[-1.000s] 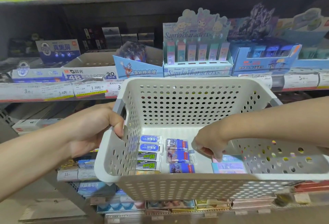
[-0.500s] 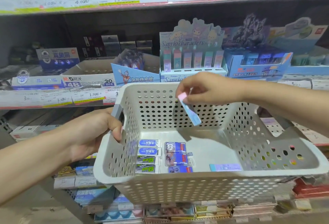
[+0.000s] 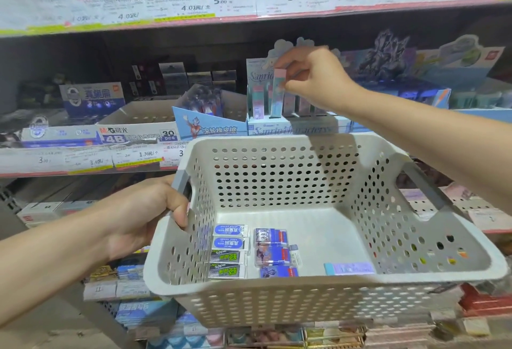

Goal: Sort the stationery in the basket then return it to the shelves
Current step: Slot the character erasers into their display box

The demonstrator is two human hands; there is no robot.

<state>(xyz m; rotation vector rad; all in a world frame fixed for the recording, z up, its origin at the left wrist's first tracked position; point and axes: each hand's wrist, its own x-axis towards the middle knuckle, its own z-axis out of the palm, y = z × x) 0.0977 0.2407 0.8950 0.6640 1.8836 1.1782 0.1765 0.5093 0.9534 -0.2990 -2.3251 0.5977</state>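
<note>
Right hand: pinches a pastel pink-and-blue eraser upright at the Sanrio display box on the middle shelf
Left hand: fingers curled round the grey handle of the perforated white basket
Basket floor: four white-sleeved erasers stacked at left; three blue-packaged erasers beside them; one pastel eraser lying flat, well apart at right
</note>
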